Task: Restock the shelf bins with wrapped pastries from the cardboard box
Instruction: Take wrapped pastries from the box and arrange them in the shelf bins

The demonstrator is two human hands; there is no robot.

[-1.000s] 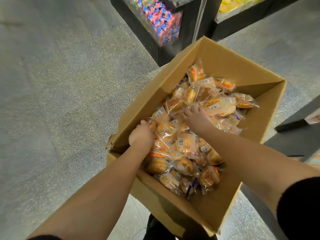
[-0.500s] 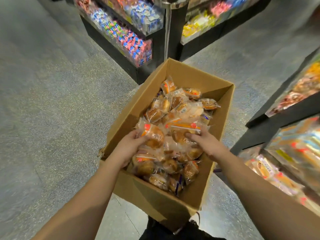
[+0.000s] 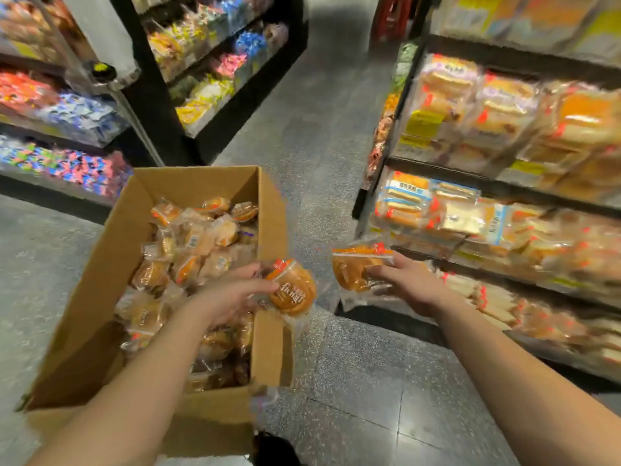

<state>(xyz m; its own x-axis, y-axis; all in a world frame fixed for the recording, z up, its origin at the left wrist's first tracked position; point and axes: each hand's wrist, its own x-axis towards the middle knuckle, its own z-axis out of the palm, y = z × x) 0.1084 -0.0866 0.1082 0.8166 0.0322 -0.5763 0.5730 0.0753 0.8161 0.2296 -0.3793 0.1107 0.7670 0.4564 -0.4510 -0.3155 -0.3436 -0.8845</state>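
Wrapped round golden pastries [image 3: 291, 290] were gripped singly by left hand [image 3: 228, 295] and right hand [image 3: 408, 280], mid-transfer toward lower-right shelf bins [image 3: 497, 307], requiring placement.

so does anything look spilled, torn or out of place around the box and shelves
Nothing stands out. The cardboard box sits upright on the floor with its pastries inside, and the left hand and right hand each hold one wrapped pastry. Motion blur hides any fine damage.

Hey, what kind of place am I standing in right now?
Most likely a grocery or snack shop aisle: black shelves of wrapped breads, bins of colourful wrapped sweets, and an open brown cardboard box of wrapped pastries on the floor.
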